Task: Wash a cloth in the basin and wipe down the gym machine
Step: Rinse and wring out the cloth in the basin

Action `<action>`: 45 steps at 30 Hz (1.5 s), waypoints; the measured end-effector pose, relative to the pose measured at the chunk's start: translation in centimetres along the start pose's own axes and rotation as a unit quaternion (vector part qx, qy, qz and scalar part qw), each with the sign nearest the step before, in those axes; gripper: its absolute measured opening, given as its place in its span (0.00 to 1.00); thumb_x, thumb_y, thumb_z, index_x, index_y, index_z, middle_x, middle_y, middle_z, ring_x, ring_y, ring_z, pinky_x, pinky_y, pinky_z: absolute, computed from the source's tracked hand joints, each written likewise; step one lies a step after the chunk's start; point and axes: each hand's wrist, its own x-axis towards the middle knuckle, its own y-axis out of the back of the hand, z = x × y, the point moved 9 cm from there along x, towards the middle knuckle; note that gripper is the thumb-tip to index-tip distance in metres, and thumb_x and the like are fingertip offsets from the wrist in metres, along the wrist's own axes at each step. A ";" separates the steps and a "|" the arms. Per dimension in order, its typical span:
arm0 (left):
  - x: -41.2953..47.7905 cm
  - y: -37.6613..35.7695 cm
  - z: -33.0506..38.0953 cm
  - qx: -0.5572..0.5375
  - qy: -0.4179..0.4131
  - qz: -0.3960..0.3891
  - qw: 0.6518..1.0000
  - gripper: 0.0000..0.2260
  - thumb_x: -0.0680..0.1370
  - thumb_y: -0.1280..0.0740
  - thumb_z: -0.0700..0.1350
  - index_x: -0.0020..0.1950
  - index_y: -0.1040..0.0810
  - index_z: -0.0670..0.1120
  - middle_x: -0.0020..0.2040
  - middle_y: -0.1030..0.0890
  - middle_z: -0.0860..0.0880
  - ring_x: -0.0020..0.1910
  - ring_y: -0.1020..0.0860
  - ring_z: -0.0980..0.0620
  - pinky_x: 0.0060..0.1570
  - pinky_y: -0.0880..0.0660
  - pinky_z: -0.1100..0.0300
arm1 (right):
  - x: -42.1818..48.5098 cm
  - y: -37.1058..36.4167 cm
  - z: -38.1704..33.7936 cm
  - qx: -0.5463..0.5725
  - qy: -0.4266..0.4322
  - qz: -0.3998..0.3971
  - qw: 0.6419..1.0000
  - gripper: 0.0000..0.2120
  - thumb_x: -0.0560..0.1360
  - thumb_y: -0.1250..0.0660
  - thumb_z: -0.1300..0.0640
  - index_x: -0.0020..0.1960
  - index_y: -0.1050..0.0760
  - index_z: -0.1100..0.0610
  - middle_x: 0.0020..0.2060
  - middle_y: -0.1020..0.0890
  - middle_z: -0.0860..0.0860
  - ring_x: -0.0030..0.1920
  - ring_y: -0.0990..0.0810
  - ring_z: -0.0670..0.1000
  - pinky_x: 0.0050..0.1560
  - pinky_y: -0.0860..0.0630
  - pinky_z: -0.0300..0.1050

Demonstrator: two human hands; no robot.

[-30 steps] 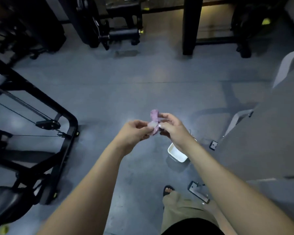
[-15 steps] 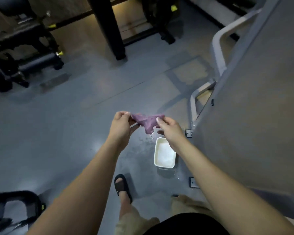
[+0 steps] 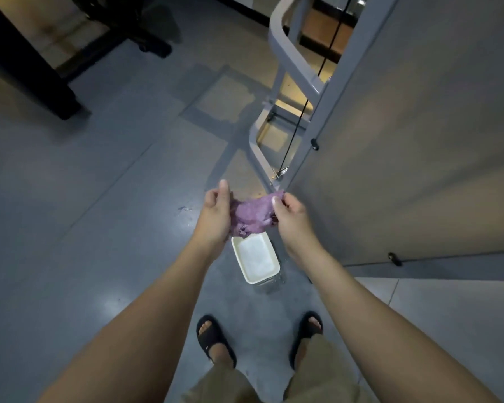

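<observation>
Both hands' grip [image 3: 288, 216] stretches cloth [image 3: 252, 215] above basin [image 3: 256, 257].

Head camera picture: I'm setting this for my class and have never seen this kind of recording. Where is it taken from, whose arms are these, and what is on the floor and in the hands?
The camera sits on a person's head and looks forward and down, so the two bare arms reaching in from below are that person's own. There is no robot. The left hand and right hand hold a purple cloth between them, spread open; the right thumb and fingers pinch its upper edge. On the grey floor below the cloth stands a white basin, with some splashes around it. The person's feet in black sandals show at the bottom. On the right rises the gym machine: a large grey panel with a grey tube frame and a black cable behind it.
</observation>
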 end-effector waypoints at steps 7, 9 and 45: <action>7.0 -3.7 -7.9 0.006 0.025 -0.172 0.985 0.07 0.75 0.24 0.43 0.46 0.19 0.40 0.37 0.17 0.39 0.34 0.20 0.44 0.35 0.22 0.56 | 7.9 2.6 5.1 -0.077 0.036 0.010 0.996 0.13 0.85 0.39 0.57 0.45 0.26 0.63 0.37 0.23 0.52 0.39 0.25 0.48 0.42 0.27 0.45; 10.0 -4.3 -11.4 0.025 0.028 -0.163 0.986 0.08 0.77 0.25 0.43 0.38 0.17 0.45 0.39 0.16 0.39 0.36 0.19 0.45 0.40 0.20 0.57 | 10.5 3.2 7.7 -0.114 0.057 0.009 0.992 0.14 0.85 0.39 0.57 0.41 0.27 0.54 0.33 0.24 0.43 0.34 0.28 0.42 0.38 0.29 0.39; 46.1 -15.1 -64.8 0.690 -0.087 -0.198 0.691 0.18 0.85 0.41 0.45 0.75 0.32 0.45 0.69 0.28 0.40 0.64 0.26 0.37 0.56 0.29 0.49 | 38.1 -4.6 70.3 -0.530 0.055 -0.200 0.823 0.23 0.82 0.42 0.56 0.76 0.38 0.50 0.60 0.25 0.59 0.56 0.22 0.64 0.48 0.30 0.50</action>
